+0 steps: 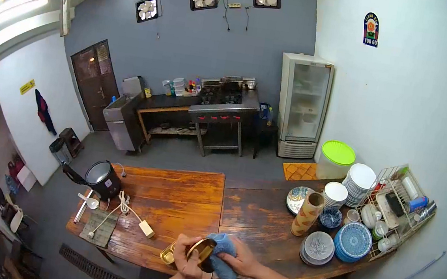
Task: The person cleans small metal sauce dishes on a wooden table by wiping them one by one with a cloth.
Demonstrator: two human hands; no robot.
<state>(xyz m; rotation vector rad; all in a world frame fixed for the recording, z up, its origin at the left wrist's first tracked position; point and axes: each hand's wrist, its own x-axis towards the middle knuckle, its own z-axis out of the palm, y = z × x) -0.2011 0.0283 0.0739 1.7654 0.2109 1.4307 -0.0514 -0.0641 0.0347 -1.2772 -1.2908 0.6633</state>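
Note:
In the head view, my left hand (187, 261) grips a small gold-coloured metal dish (201, 247), tilted on its side above the near table edge. My right hand (245, 258) is closed around a blue cloth (226, 247), which presses against the dish's right side and partly covers it. Just left of my left hand, another gold-coloured dish (167, 255) lies on the wooden table (187, 197), partly hidden by the fingers.
To the left are a black rice cooker (103, 180), a white extension cord (147, 228) and a spoon (90, 201). Stacked blue plates (353, 242), grey plates (319, 248), a patterned cylinder (307, 214) and a dish rack (405, 205) stand right. A stove (222, 108) is farther back.

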